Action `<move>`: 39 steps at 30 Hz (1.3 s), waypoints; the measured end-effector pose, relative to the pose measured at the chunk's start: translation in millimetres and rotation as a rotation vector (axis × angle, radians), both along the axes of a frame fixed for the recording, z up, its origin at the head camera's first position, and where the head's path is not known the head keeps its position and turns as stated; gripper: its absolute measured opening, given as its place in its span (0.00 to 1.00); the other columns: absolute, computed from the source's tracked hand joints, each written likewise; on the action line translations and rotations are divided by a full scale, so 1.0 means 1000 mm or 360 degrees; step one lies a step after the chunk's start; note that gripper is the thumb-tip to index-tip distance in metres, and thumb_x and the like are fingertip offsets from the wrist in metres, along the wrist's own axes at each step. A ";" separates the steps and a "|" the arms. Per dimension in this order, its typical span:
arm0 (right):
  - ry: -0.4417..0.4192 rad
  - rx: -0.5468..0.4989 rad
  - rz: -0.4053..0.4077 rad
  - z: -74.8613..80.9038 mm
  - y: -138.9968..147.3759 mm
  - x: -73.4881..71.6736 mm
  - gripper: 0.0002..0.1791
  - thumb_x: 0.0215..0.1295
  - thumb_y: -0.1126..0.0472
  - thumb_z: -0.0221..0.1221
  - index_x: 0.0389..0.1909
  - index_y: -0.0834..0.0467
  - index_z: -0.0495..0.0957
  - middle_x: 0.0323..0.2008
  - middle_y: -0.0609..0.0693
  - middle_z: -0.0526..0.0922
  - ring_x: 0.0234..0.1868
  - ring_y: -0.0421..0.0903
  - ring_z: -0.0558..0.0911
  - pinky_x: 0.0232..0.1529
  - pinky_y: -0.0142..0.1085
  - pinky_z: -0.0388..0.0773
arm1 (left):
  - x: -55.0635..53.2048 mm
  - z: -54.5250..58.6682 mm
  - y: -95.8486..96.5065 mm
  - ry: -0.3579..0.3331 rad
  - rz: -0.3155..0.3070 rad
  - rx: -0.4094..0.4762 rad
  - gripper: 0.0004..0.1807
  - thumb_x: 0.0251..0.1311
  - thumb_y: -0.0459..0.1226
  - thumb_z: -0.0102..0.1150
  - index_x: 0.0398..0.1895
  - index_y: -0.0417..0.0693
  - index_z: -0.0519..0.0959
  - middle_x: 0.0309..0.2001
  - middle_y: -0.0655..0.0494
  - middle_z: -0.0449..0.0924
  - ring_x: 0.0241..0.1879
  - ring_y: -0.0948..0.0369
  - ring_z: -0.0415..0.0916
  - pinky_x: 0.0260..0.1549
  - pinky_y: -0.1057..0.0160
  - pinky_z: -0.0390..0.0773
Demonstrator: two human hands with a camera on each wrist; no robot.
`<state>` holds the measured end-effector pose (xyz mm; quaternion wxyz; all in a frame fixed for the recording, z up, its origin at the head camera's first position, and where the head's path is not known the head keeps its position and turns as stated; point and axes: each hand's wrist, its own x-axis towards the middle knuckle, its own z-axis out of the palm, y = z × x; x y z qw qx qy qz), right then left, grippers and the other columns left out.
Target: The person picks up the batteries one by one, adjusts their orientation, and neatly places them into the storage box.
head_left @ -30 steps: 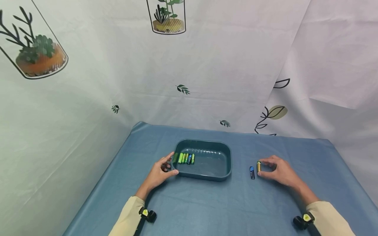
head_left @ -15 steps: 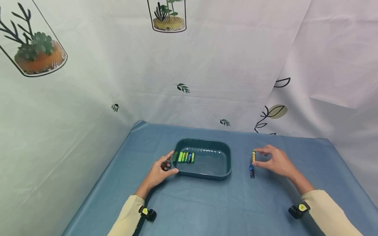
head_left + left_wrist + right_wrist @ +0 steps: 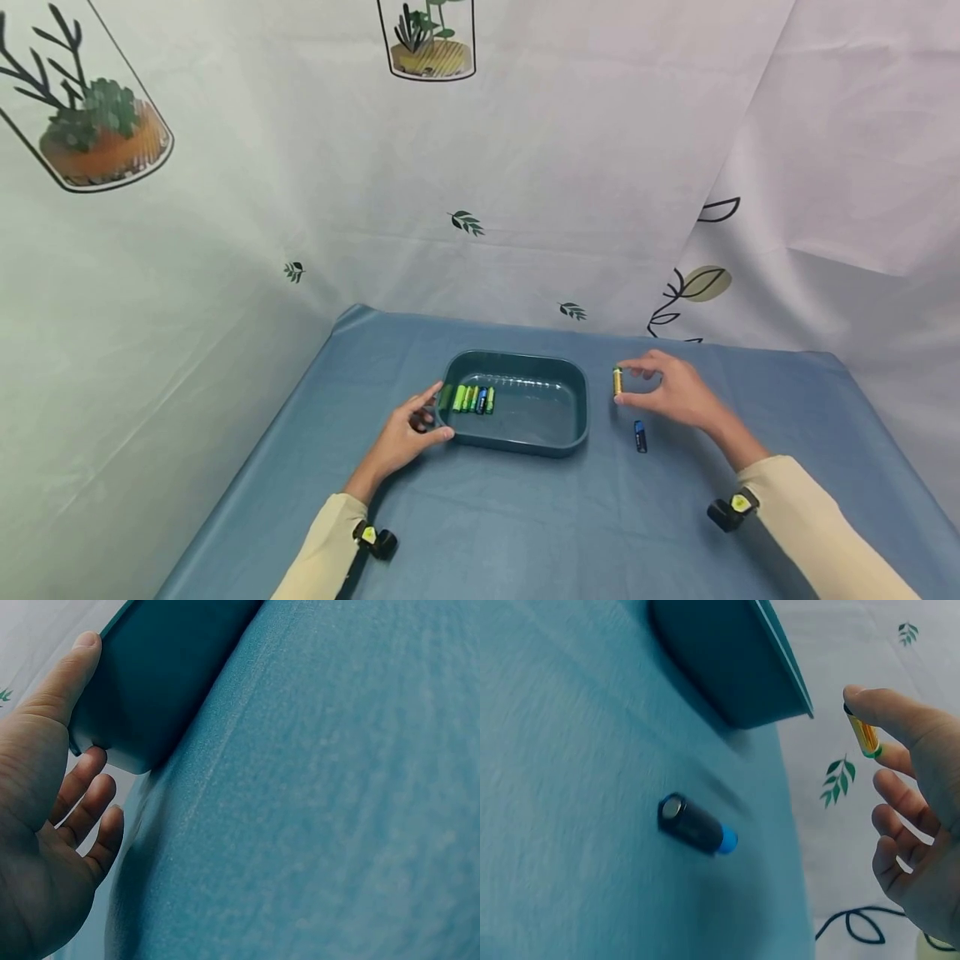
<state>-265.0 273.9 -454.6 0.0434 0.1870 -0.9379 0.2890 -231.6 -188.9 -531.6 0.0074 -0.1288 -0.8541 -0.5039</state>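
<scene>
In the head view my right hand [image 3: 672,390] pinches a yellow battery [image 3: 617,382] between thumb and fingertip, raised above the table right of the dark teal tray [image 3: 536,421]. The right wrist view shows this yellow battery [image 3: 864,735] with a green end, thumb at one end and a finger at the other. On the cloth below lies a black-and-blue battery [image 3: 640,437]. Several batteries [image 3: 472,400], mostly green with one blue, lie side by side at the tray's left end. My left hand [image 3: 402,440] holds that end, thumb on the near side and fingers around the corner.
A blue cloth [image 3: 517,525] covers the table. Behind it and to the left hangs a pale curtain [image 3: 525,183] with plant prints. A strapped camera [image 3: 731,510] sits on the right wrist and another camera [image 3: 377,542] on the left.
My right hand has lifted the yellow battery from beside the black-and-blue one and carried it left and away from me, toward the tray. The left hand and tray stay put.
</scene>
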 end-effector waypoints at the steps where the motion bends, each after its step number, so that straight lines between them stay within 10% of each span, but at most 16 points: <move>1: 0.0001 -0.0004 0.0007 0.001 -0.002 -0.001 0.31 0.55 0.45 0.76 0.58 0.54 0.85 0.44 0.55 0.82 0.46 0.55 0.80 0.39 0.44 0.74 | 0.000 0.000 0.000 0.0000 0.0000 0.0000 0.44 0.57 0.48 0.76 0.77 0.63 0.67 0.58 0.51 0.75 0.42 0.56 0.73 0.41 0.61 0.75; 39: -0.0116 -0.0151 0.0189 0.010 -0.091 -0.022 0.33 0.55 0.44 0.76 0.60 0.54 0.84 0.42 0.49 0.80 0.39 0.44 0.77 0.34 0.41 0.73 | 0.001 -0.002 0.000 0.0044 -0.0013 0.0003 0.45 0.58 0.45 0.76 0.78 0.57 0.66 0.59 0.48 0.75 0.42 0.58 0.73 0.40 0.63 0.75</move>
